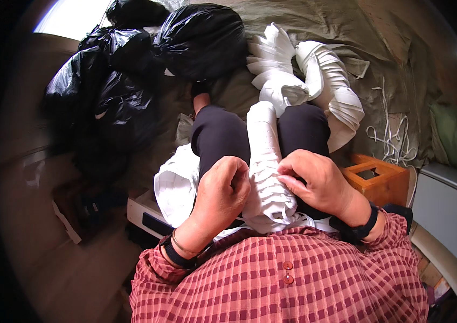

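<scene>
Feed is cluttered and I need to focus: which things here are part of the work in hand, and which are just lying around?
In hand:
left hand
right hand
white folded strip
white folded pile

Lying about:
black bags
wooden stool
white cord
green cloth

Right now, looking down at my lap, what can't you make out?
- Left hand: fingertips curled under, hidden against the white pleated stack.
- Stack's lower end: covered by both hands and the checked shirt.
- Black bags: contents hidden.
- Left floor area: blurred and dark near the rim.

White pleated fabric strip [269, 177], folded stack on lap btwn knees.
</scene>
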Motion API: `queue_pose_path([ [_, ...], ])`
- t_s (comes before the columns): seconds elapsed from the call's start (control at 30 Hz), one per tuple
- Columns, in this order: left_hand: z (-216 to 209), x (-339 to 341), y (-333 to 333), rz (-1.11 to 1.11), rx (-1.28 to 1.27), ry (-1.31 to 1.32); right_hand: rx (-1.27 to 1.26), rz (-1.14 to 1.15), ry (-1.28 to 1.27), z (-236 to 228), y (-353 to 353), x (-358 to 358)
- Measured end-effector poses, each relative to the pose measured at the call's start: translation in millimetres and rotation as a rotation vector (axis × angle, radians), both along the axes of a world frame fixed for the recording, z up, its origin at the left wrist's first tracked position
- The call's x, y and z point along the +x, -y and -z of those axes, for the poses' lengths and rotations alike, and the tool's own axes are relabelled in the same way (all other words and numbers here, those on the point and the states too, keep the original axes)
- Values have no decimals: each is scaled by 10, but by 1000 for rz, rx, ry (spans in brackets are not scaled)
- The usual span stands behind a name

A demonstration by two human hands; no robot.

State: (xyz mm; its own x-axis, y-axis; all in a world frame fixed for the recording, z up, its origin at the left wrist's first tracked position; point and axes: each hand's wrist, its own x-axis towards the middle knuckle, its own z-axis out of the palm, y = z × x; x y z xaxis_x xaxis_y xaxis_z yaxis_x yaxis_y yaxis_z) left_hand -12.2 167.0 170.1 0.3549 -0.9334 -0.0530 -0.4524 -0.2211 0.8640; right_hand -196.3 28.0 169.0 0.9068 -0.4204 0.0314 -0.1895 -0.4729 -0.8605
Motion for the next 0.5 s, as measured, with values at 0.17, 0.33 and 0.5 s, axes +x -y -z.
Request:
queue_pose_path([
  [0.17, 101, 239, -347, -318, 143, -170, -475, -154, 86, 113, -208, -193],
  [0.33, 968, 797, -1546, -720, 451, 411, -371, -228, -33, -122, -113, -192],
  [0.5, 1540, 719, -2588, -846, 1003, 295, 500, -581, 257, -939, 11, 257],
])
